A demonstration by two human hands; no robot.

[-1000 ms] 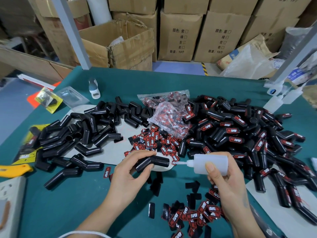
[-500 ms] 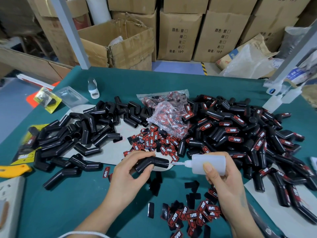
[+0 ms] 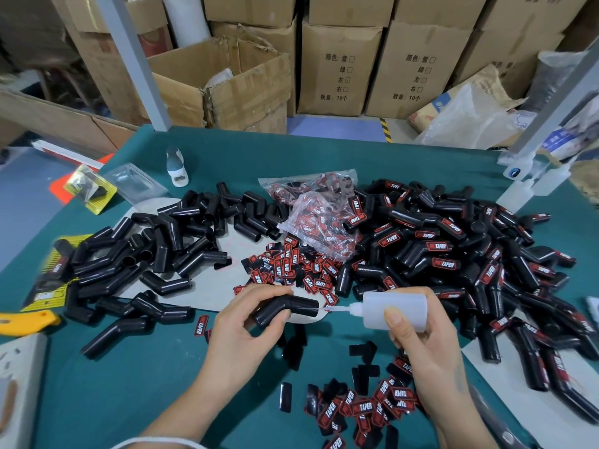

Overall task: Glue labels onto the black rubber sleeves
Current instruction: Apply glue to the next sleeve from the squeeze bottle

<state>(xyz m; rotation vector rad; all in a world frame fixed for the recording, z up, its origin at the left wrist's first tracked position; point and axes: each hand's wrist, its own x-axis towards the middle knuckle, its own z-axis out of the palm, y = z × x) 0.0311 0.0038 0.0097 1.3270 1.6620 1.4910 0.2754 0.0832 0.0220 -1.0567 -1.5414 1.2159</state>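
Head view: left hand (image 3: 246, 322) grips a bent black rubber sleeve (image 3: 285, 308); right hand (image 3: 421, 348) holds a translucent plastic glue bottle (image 3: 393, 311), its nozzle tip blurred at the sleeve's end.

Glossy black rubber sleeve (image 3: 285, 307); translucent plastic glue bottle (image 3: 393, 311).

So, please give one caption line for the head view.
Left hand holds a black rubber sleeve; right hand aims glue bottle at it.
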